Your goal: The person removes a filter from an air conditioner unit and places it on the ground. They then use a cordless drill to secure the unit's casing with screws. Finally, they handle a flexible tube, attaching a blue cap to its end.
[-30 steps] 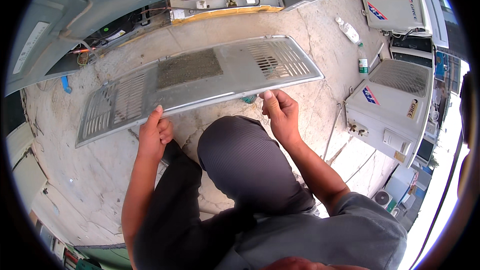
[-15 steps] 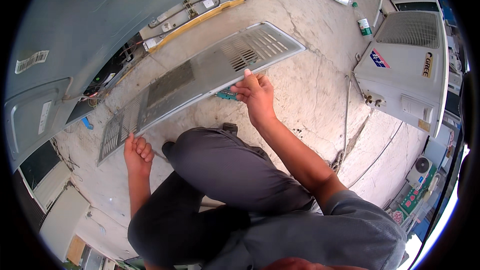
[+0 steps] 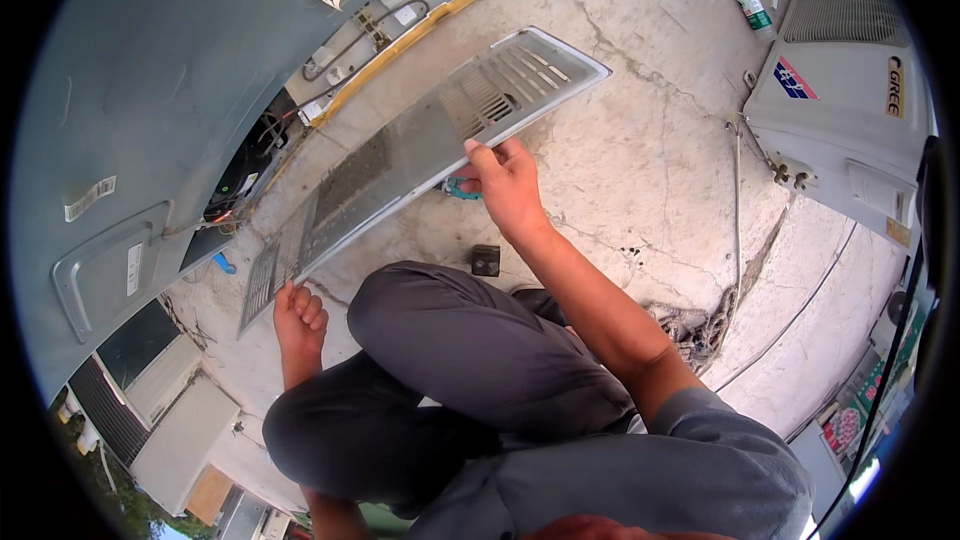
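Observation:
My left hand [image 3: 300, 323] grips the near left end of a long grey metal panel [image 3: 410, 145] with slotted vents and a dirty darker middle patch, held tilted above the floor. My right hand [image 3: 508, 190] holds the same long edge farther right, fingers curled under it. Partly hidden behind the right hand lies a teal object [image 3: 460, 190] I cannot make out. Beyond the panel stands a large grey-green appliance [image 3: 140, 90] with an open lower recess [image 3: 250, 165] holding black parts, tubes and wires. A small black block [image 3: 486, 260] sits on the floor by my knee.
A white outdoor air-conditioner unit [image 3: 835, 110] stands at right, with two plastic bottles [image 3: 750, 8] beyond it. A tangled rope [image 3: 700, 330] and cable lie near my right arm. Old white panels and units [image 3: 180, 425] are at lower left. A blue tool [image 3: 225, 265] lies beside the appliance.
The view has turned toward the appliance. The panel has swung into a steeper diagonal, its right end farther back. Both hands stay on it, my right one now nearer the middle of the picture.

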The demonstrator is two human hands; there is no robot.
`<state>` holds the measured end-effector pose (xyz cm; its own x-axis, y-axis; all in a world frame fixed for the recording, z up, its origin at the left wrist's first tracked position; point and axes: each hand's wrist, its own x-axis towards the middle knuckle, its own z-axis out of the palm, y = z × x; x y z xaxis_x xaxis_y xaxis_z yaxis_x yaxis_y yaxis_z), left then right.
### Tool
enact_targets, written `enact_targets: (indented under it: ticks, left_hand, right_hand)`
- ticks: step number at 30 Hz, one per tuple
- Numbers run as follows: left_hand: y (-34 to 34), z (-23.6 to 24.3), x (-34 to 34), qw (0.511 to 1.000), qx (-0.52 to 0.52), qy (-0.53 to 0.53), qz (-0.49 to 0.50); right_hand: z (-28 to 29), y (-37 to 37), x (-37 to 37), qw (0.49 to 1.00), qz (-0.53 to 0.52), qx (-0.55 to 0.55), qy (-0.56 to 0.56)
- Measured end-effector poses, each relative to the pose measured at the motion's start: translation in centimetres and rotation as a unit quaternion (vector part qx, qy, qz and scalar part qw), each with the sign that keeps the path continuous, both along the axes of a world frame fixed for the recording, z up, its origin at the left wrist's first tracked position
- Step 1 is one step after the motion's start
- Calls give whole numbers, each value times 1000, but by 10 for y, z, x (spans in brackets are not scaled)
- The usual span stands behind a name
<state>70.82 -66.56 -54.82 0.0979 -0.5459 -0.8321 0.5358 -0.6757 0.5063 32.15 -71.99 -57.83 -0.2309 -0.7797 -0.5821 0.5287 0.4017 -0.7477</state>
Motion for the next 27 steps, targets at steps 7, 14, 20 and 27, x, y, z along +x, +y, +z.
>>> enact_targets:
  ticks: [7, 14, 20, 27]
  left_hand:
    - [-3, 5, 1, 1000, -30, 0, 2]
    - [-3, 5, 2, 998, -64, 3, 25]
    - [-2, -3, 9, 998, -55, -2, 5]
    - [-2, -4, 4, 1000, -19, -8, -5]
  right_hand:
    - [9, -5, 6, 999, 6, -27, -22]
    - [9, -11, 8, 999, 24, -34, -32]
    - [0, -18, 6, 999, 23, 3, -32]
    - [-3, -16, 6, 999, 26, -1, -31]
